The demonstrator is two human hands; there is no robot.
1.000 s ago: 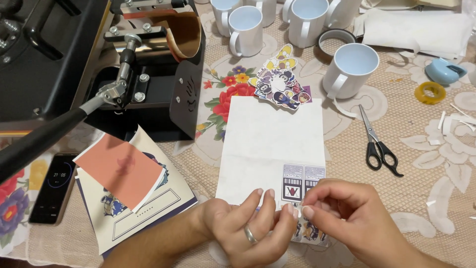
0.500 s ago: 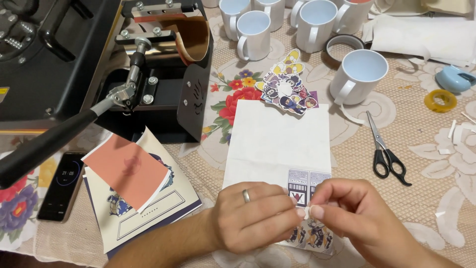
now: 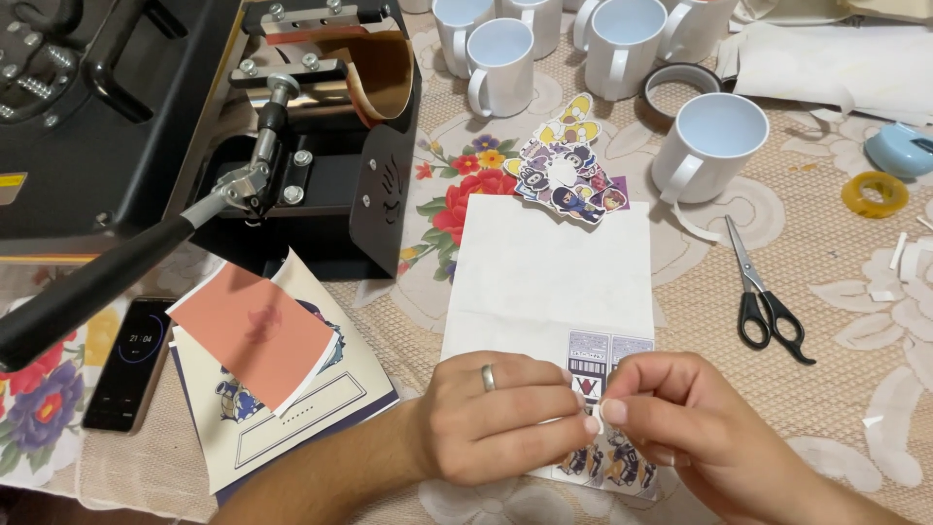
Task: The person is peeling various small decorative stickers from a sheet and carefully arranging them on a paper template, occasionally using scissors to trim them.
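A white sheet of paper (image 3: 549, 272) lies on the lace tablecloth with a printed strip of small cartoon figures (image 3: 603, 457) along its near edge. My left hand (image 3: 496, 418), a ring on one finger, presses down on that near edge. My right hand (image 3: 680, 428) meets it from the right, fingertips pinched on a small white bit at the printed strip. A cut-out cluster of cartoon stickers (image 3: 569, 175) rests at the sheet's far edge.
A black mug heat press (image 3: 292, 146) with a long handle stands at left. Printed sheets (image 3: 272, 379) and a phone (image 3: 131, 360) lie below it. Several white mugs (image 3: 705, 141) stand at the back. Scissors (image 3: 763, 297) and a yellow tape roll (image 3: 875, 192) lie right.
My view has shifted slightly. My hands have stayed at the sheet's near edge, and the fingertips have closed tighter together over the printed strip.
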